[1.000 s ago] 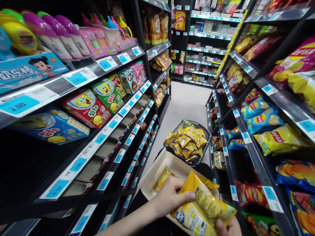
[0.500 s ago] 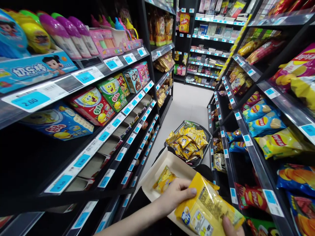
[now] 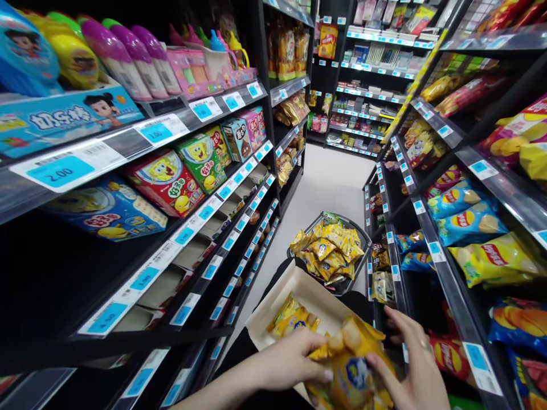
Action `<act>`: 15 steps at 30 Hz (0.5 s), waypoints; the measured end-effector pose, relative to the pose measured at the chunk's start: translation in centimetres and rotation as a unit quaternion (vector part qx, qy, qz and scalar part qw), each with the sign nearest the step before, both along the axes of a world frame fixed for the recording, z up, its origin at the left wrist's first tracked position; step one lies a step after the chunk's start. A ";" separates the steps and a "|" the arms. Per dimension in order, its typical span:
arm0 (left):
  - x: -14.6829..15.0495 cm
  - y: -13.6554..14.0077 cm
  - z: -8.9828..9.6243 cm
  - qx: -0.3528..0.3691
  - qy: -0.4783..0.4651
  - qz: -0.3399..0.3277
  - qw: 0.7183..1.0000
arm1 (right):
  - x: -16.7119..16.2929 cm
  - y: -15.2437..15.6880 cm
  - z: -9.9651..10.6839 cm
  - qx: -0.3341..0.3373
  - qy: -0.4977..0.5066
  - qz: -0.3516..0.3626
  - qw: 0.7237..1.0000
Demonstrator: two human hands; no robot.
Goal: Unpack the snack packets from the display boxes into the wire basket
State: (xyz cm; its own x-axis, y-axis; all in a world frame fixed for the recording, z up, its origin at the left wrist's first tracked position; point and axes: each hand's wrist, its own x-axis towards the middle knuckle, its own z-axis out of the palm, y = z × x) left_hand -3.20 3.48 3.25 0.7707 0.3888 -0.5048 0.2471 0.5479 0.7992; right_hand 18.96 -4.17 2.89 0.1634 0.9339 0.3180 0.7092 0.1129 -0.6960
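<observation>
My left hand [image 3: 293,360] is closed on the left edge of a yellow snack bag [image 3: 356,373], held over a shallow cardboard box [image 3: 261,326]. The bag's front, with a blue-and-white logo, faces up; it is slightly blurred. My right hand [image 3: 421,364] is at the bag's right side. Its thumb touches or nearly touches the bag, and its fingers are spread and raised off it. More yellow snack bags [image 3: 290,319] lie inside the box, partly hidden by my left hand and the held bag. The box appears to rest on my dark-clothed legs.
On the floor ahead, a dark basket [image 3: 363,259] is heaped with yellow snack bags [image 3: 327,250]. Shelving with boxed snacks [image 3: 166,181] runs along the left. Chip bags [image 3: 496,259] fill slanted shelves close on the right. Pale floor [image 3: 329,182] leads to shelves at the back.
The held bag has turned from its printed back to its logo side. My right hand has come up from the lower edge, fingers now spread. The view has shifted slightly.
</observation>
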 end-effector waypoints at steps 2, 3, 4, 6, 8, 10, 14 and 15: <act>-0.1 0.5 -0.5 0.044 0.029 -0.005 0.999 | 1.4 1.0 0.0 -0.165 0.075 0.087 0.980; 0.0 0.8 -0.9 0.052 0.033 0.023 0.998 | 1.8 1.5 -0.2 -0.233 0.121 0.127 0.956; 0.1 1.0 -1.4 0.048 0.032 0.063 0.996 | 2.2 2.2 -0.4 -0.280 0.162 0.133 0.937; 0.4 1.2 -2.7 0.036 0.027 0.164 0.985 | 3.1 4.1 -1.3 -0.306 0.216 0.066 0.925; 0.8 1.0 -4.4 0.060 0.036 0.226 0.972 | 4.3 6.8 -2.9 -0.284 0.249 -0.023 0.926; 1.3 0.1 -6.7 0.145 0.073 0.181 0.970 | 5.5 10.4 -5.1 -0.267 0.263 -0.078 0.924; 3.2 -2.6 -11.4 0.279 0.156 -0.094 0.943 | 5.7 18.9 -11.1 -0.296 0.278 -0.125 0.905; 3.7 -3.2 -12.3 0.277 0.167 -0.090 0.942 | 5.2 20.7 -12.6 -0.313 0.277 -0.134 0.899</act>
State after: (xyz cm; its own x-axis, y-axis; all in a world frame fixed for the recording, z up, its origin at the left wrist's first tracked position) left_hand 0.55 0.27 -9.04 0.6843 0.5409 -0.4891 0.5840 -0.0049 0.8117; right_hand 24.13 16.52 -9.71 0.3807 0.8047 -0.4556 0.1782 -0.5473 -0.8177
